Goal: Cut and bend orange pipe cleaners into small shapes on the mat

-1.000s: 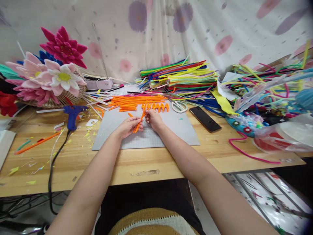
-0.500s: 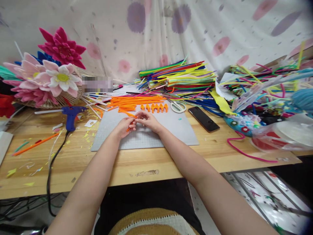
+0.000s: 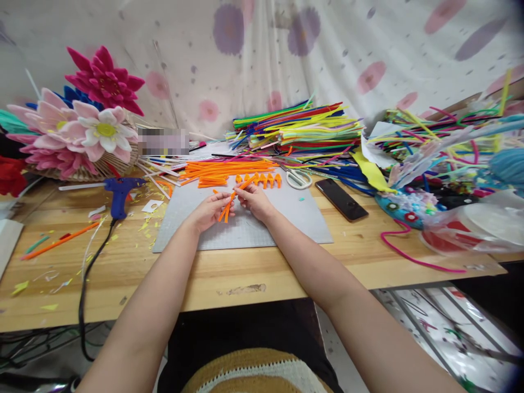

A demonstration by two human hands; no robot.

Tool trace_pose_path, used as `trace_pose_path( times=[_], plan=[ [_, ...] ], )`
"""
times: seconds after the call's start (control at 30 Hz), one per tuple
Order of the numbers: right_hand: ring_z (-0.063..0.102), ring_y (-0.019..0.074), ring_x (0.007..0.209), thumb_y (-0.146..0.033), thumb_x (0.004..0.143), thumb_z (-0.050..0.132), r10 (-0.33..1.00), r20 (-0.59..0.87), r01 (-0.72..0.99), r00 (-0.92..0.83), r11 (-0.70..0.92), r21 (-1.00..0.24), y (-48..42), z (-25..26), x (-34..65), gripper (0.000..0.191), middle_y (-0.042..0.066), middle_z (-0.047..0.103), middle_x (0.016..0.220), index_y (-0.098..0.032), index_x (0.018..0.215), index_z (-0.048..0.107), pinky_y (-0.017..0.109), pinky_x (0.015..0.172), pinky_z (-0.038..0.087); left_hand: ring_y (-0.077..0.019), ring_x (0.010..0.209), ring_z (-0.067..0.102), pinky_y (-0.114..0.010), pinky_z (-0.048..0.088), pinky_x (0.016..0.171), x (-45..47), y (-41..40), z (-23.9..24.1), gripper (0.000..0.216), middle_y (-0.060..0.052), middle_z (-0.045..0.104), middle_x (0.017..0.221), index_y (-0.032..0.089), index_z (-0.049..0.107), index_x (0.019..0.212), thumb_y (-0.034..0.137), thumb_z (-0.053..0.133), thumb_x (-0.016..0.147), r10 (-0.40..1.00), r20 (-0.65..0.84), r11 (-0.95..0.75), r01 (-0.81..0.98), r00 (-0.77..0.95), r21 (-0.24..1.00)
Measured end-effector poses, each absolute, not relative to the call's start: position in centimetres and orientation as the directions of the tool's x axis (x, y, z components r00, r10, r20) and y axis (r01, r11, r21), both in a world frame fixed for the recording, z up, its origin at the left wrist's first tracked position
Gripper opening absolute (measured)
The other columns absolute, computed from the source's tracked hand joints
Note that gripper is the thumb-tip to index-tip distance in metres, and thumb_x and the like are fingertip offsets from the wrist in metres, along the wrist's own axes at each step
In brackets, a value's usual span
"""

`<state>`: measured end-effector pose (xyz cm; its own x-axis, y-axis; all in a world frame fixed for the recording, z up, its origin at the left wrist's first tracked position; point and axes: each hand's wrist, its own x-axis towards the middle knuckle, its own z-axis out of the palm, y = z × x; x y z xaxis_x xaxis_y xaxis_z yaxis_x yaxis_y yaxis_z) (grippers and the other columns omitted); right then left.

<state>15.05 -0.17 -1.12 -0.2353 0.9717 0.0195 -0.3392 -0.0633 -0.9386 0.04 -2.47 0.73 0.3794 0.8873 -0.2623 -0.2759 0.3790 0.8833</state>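
Observation:
Orange pipe cleaners [image 3: 226, 210] are pinched between my two hands above the grey cutting mat [image 3: 270, 228]. My left hand [image 3: 210, 212] is closed around their lower part, where loose ends stick out downward. On the upper part, fingers of my right hand [image 3: 254, 200] are closed, and a strand points up to the right. How the strands join is partly hidden by the fingers. Just beyond the hands lie a pile of straight orange pipe cleaners [image 3: 229, 170] and a row of several small bent orange pieces [image 3: 270, 180]. White-handled scissors [image 3: 298, 179] rest right of that row.
A blue glue gun [image 3: 118, 196] with a black cord stands at the left near felt-like flowers [image 3: 98, 131]. Bundles of coloured pipe cleaners [image 3: 303, 128] lie at the back. A phone [image 3: 341, 200] and a plastic-wrapped roll [image 3: 470, 226] are on the right.
The orange pipe cleaners have turned in my hands, from pointing up left to pointing up right, with their ends now showing below. My right hand has shifted slightly right.

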Motion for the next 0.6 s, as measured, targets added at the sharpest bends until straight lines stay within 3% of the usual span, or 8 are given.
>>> trace_pose_path(
  times=[0.2,0.37,0.6],
  plan=[
    [0.037,0.0028,0.046,-0.036,0.054,0.074,0.951,0.016,-0.447,-0.308,-0.13,-0.885,-0.08,-0.93,15.22,0.034,-0.008,0.046,0.054,-0.017,0.076,0.056,0.018,0.043,0.024,-0.0061,0.053,0.052,-0.016,0.04,0.046,0.0,-2.45,0.72,0.02,-0.001,0.058,0.071,0.015,0.057,0.088,0.017,0.065,0.07,0.854,-0.236,0.416,-0.337,0.463,0.844],
    [0.036,0.0034,0.046,-0.033,0.055,0.073,0.942,-0.007,-0.438,-0.336,-0.163,-0.884,-0.33,-0.6,15.29,0.031,-0.007,0.048,0.055,-0.018,0.077,0.056,0.018,0.044,0.024,-0.0047,0.052,0.047,-0.016,0.033,0.045,0.37,-2.7,0.86,0.024,0.0,0.057,0.068,0.015,0.061,0.085,0.018,0.07,0.063,0.855,-0.236,0.402,-0.304,0.462,0.864],
    [0.041,0.004,0.048,-0.029,0.056,0.071,0.934,-0.001,-0.413,-0.358,-0.159,-0.897,-0.77,-0.45,15.26,0.031,-0.007,0.051,0.059,-0.018,0.08,0.054,0.018,0.046,0.027,-0.0048,0.054,0.042,-0.02,0.031,0.053,0.87,-2.68,0.67,0.02,0.002,0.06,0.066,0.014,0.067,0.071,0.024,0.074,0.055,0.943,-0.091,0.112,-0.047,0.321,0.993]
  ],
)
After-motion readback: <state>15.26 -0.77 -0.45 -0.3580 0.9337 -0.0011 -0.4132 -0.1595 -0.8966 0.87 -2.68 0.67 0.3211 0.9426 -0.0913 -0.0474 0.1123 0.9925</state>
